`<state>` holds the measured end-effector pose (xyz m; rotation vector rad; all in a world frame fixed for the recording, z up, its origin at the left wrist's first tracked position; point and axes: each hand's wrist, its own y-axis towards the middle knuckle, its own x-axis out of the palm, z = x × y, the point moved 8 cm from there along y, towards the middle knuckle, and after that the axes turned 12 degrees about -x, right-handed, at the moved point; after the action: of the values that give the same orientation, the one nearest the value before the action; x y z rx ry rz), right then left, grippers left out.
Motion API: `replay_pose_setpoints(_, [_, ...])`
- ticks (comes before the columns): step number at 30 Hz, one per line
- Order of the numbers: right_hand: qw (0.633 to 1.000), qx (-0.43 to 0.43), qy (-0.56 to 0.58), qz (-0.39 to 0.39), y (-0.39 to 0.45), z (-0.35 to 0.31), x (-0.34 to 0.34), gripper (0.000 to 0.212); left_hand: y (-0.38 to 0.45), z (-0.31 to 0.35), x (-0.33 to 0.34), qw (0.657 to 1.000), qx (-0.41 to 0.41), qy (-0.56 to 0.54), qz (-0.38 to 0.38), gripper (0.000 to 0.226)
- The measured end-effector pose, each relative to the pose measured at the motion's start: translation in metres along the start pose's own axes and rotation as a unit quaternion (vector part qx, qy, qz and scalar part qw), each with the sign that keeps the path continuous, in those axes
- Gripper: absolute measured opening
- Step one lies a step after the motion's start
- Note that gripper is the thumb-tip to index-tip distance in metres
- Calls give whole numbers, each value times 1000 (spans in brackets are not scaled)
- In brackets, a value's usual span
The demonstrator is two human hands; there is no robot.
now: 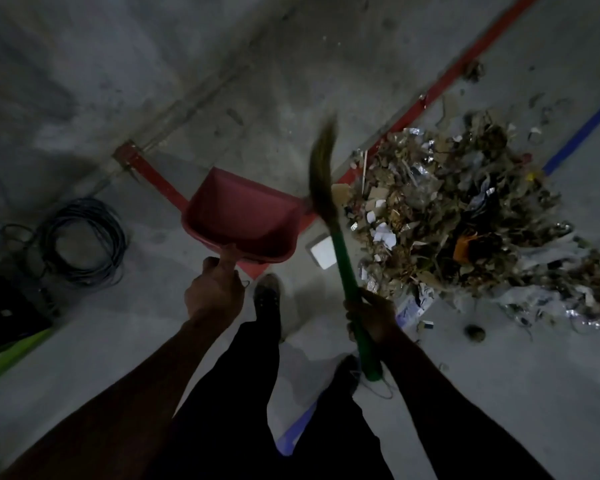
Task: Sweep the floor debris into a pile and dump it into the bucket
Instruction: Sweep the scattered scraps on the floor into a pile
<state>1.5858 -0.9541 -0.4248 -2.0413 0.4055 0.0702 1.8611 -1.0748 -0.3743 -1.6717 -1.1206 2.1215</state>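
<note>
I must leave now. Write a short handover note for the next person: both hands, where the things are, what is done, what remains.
Left hand holds the red dustpan by its handle; the pan looks empty.
Right hand grips the green broom, bristles blurred between pan and pile.
Debris pile lies gathered on the floor to the right, with some scraps scattered around it.
Done: sweeping into a pile.
Left: load the pan and dump it. No bucket is in view.
</note>
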Motion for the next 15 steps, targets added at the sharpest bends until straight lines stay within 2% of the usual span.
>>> replay_pose_setpoints(5, [998,-4,-40,52,30,-15,-57,30,2,12,7,1000,17,9,-3,61])
replay_pose_setpoints(9, [995,-26,-38,93,45,-43,-83,15,2,17,8,1000,29,11,-2,61])
replay_pose_setpoints(13, [993,-22,14,113,61,-52,-92,27,3,27,9,999,39,16,-1,60])
replay_pose_setpoints(15, [991,-40,38,121,53,-53,-87,25,1,35,9,998,51,21,4,61])
